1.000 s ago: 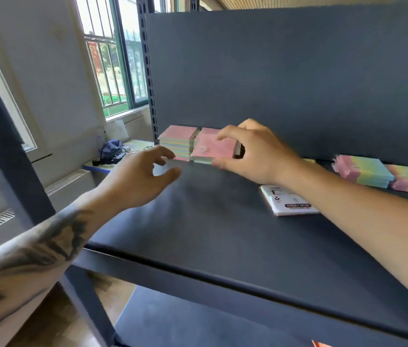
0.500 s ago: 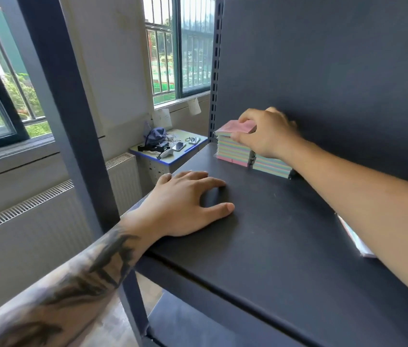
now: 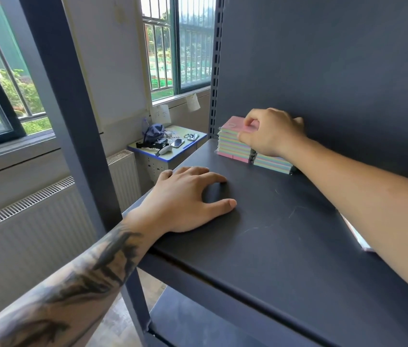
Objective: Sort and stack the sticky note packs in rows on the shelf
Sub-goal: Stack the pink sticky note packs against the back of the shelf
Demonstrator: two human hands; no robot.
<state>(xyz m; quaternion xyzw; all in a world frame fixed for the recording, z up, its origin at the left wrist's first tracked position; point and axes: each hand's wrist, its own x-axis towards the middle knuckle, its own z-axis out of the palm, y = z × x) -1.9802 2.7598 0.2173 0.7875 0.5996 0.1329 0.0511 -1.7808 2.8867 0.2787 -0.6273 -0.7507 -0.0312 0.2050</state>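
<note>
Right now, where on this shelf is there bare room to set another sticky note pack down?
Bare shelf board lies between the left hand, resting flat near the front edge, and the right forearm. The back left corner is crowded: the taller stack and the lower stack sit side by side, with the right hand on the top pack.

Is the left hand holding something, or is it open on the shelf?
Open. The left hand rests on the shelf with fingers spread and nothing in it.
</note>
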